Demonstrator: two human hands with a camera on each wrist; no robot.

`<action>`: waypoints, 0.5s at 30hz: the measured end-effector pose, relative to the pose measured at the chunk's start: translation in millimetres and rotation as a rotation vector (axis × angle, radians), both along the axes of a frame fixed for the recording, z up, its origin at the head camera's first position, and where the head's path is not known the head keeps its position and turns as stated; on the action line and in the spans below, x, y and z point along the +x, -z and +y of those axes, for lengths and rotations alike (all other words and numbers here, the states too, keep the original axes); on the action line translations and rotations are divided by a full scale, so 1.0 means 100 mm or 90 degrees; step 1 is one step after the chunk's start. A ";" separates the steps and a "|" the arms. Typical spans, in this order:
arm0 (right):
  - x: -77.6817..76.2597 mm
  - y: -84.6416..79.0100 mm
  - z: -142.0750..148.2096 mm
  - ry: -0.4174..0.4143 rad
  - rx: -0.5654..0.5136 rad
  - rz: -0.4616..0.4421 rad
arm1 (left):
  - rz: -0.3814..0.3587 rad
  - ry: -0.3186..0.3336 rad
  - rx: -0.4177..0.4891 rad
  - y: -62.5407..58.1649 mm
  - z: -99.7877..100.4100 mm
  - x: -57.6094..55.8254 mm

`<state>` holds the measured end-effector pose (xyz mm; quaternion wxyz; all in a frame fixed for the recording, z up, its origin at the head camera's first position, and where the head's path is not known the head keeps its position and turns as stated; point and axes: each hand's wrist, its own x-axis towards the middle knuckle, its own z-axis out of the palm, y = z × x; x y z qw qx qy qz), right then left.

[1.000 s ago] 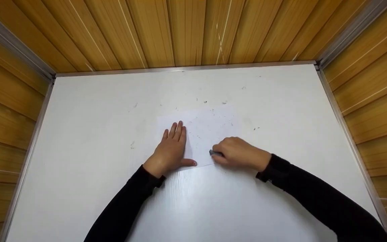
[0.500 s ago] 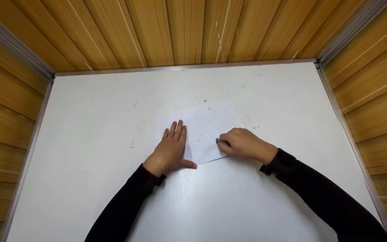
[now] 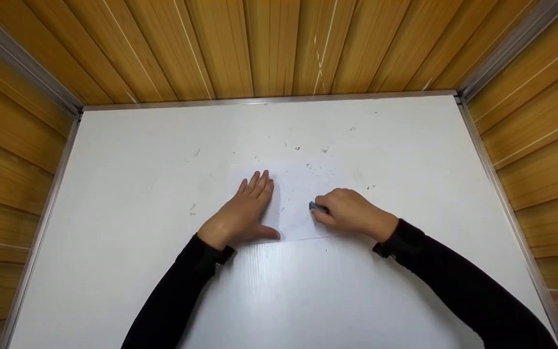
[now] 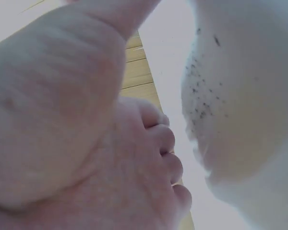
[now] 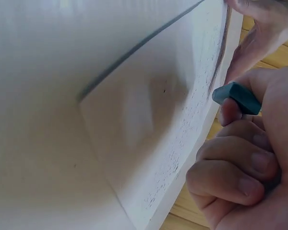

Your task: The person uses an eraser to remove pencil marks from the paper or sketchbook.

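A white sheet of paper [image 3: 293, 223] lies on the white table, dotted with dark crumbs. My left hand [image 3: 247, 208] rests flat on its left part, fingers stretched away and thumb out to the side. My right hand [image 3: 351, 211] pinches a small blue-green eraser [image 3: 318, 208] between thumb and index finger, low over the right half of the sheet. In the right wrist view the eraser [image 5: 237, 97] sticks out past the thumb, the other fingers [image 5: 225, 182] are curled into the palm, and the paper's near corner [image 5: 89, 103] shows.
Loose dark crumbs [image 3: 297, 148] and smudges are scattered over the table [image 3: 129, 194] around the sheet. Wood-patterned panels [image 3: 269, 48] with grey metal edging close in the back and both sides.
My right hand with the eraser has gone right and away from me, then slightly back. The paper's near edge shifted with it and lies lower again. My left hand stays on the sheet.
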<state>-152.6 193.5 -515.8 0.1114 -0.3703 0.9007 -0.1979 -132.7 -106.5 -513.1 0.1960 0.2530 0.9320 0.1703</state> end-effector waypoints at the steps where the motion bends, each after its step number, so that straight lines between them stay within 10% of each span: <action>1: 0.03 0.01 -0.02 -0.010 -0.001 0.008 | 0.012 0.004 0.005 0.02 0.04 0.01; 8: 0.17 0.14 -0.11 -0.073 0.000 0.029 | 0.040 0.043 -0.028 0.16 0.29 0.06; 15: -0.13 0.16 0.02 0.068 0.017 0.073 | 0.041 0.029 -0.076 0.17 0.32 0.05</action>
